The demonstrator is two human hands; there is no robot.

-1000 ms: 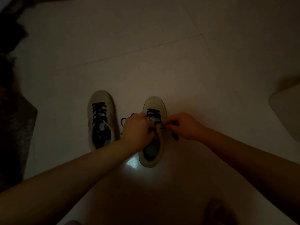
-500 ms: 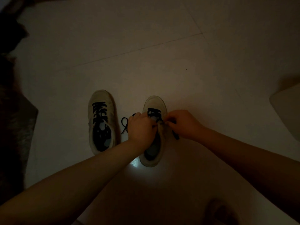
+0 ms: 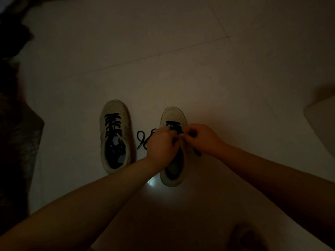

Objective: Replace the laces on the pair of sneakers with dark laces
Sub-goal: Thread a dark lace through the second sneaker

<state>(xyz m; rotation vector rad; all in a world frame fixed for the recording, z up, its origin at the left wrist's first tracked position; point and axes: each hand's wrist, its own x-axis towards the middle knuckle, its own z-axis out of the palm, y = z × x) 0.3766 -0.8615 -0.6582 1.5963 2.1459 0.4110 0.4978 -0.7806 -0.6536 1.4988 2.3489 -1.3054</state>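
Two pale sneakers stand side by side on a light tiled floor in dim light. The left sneaker (image 3: 114, 134) carries dark laces across all its eyelets. On the right sneaker (image 3: 172, 115) a dark lace (image 3: 173, 125) crosses the front eyelets only. My left hand (image 3: 160, 144) lies curled over the middle of that shoe, gripping the lace. My right hand (image 3: 201, 137) pinches the lace at the shoe's right edge, fingertips meeting those of my left hand. One loose lace end (image 3: 142, 140) loops on the floor between the shoes; another shows under my right wrist.
A dark rug or cloth (image 3: 16, 142) runs along the left side. A pale boxy object (image 3: 322, 122) sits at the right edge. A foot (image 3: 248, 238) shows at the bottom. Bare tiles stretch beyond the shoes.
Both hands have shifted slightly toward the toe of the right sneaker and drawn closer, fingertips now meeting. The loose lace loop on the floor has moved a little.
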